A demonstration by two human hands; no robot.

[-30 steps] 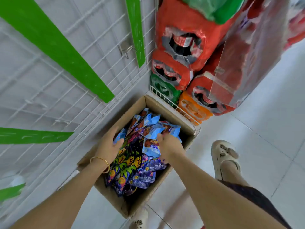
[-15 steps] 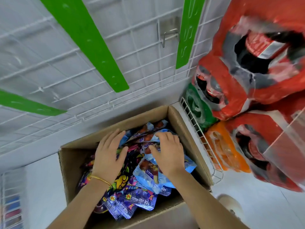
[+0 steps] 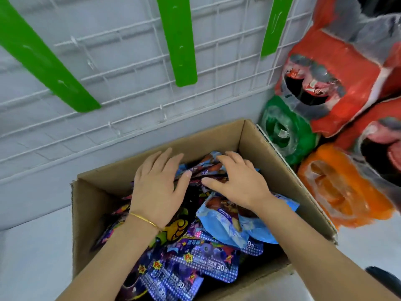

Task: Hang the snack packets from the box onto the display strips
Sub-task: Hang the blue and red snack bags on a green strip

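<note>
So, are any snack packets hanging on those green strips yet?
No, the green strips in view hang bare, and the snack packets all lie in the cardboard box.

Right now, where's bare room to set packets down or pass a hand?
Bare floor lies left of the box, below the wire grid. Crowded: packets, left hand and right hand fill the box; drink packs flank its right wall.

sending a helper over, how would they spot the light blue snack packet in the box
Look in the open cardboard box under the white wire grid. On its right side, under the right hand's wrist, lies the light blue packet. Its neighbours are dark purple.
</note>
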